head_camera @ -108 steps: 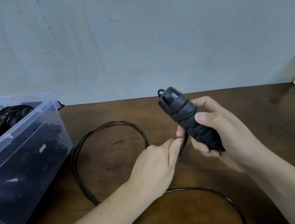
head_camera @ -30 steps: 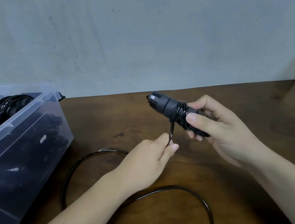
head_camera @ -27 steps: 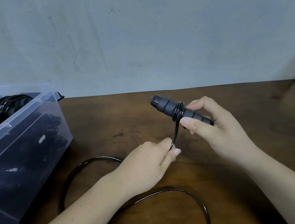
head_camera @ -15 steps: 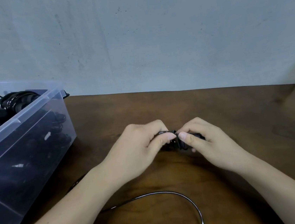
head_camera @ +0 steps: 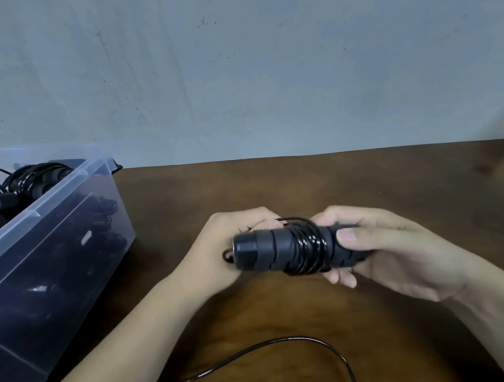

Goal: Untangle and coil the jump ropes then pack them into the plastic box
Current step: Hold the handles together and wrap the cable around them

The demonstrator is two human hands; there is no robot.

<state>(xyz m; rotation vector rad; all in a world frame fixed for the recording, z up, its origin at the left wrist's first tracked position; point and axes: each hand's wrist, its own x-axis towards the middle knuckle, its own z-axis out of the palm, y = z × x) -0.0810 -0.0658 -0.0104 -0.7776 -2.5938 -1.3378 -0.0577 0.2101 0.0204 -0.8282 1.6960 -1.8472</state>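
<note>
Head view: right hand (head_camera: 408,248) grips one cord-wrapped handle (head_camera: 267,250); left hand (head_camera: 214,258) apparently pinches its cord (head_camera: 308,245).

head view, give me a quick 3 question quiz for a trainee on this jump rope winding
1. True or false: the plastic box is empty.
2. The wound cord sits round: A the handles, B the left hand, C the box.
3. Which hand grips the handles, and where is the cord that is not yet wound?

Key: 1 false, black ropes lie in it. 2 A. 3 The right hand; a loose loop lies on the table, near the person.
</note>
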